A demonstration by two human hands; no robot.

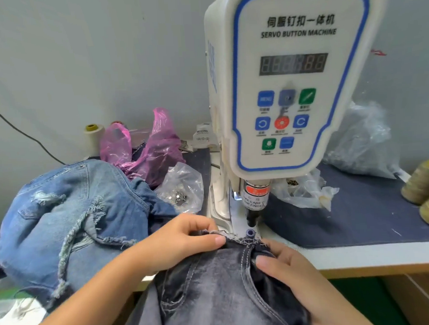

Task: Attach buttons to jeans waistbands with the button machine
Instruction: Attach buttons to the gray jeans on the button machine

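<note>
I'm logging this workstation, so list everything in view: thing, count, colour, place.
button machine: 1, white and blue, centre.
grey jeans: 1, grey, front, waistband at the machine's base.
button: 1, dark, on the base under the punch.
blue jeans: pile, blue, left.
pink bag: 1, pink, behind the pile.
clear bags: 3, clear, beside the machine.
thread cones: 4, two olive right, two back left.
mat: 1, navy, on the table.
left hand: pinches the waistband.
right hand: grips the waistband.
</note>
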